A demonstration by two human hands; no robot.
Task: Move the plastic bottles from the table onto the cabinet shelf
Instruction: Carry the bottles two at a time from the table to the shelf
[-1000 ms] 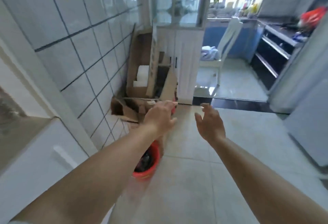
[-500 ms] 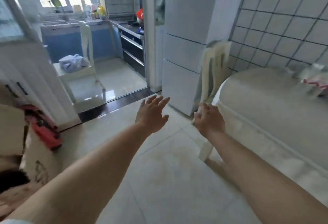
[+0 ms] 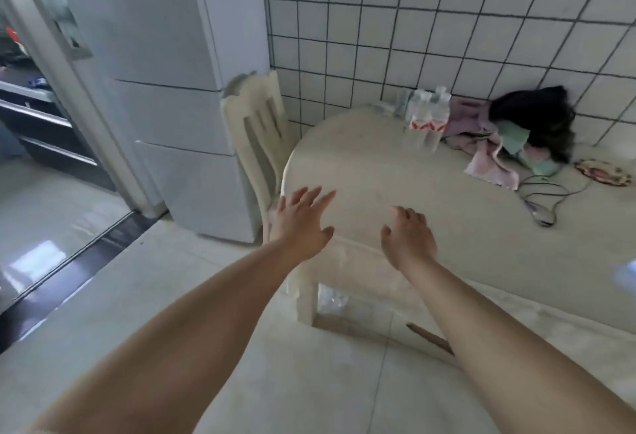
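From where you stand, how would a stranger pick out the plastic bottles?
Find the pale round-ended table against the tiled wall. At its far edge, by the wall, stand clear plastic bottles. Red-and-white labels set them apart from the crumpled pink cloth beside them.

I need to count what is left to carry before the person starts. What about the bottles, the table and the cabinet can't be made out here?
- Plastic bottles: head view, a tight cluster by the tiled wall; they overlap and are blurred, so the count is unclear.
- Cabinet shelf: outside the head view.
- Table: its right side is cut off by the frame edge.
- Pile of cloths: it may hide more behind it.
- Left hand and right hand: both empty.
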